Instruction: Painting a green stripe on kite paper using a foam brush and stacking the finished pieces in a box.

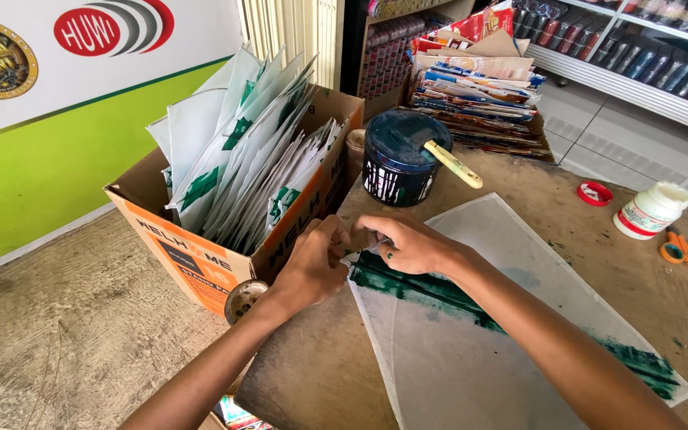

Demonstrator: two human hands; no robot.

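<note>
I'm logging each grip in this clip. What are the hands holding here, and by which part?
Both hands, left hand and right hand, pinch the left corner of the white paper kite with their fingers, where the green painted band ends.

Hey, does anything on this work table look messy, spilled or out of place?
Yes: green paint smears stain the table near the kite's right tip, and the white bottle stands open, its red cap lying apart.
</note>
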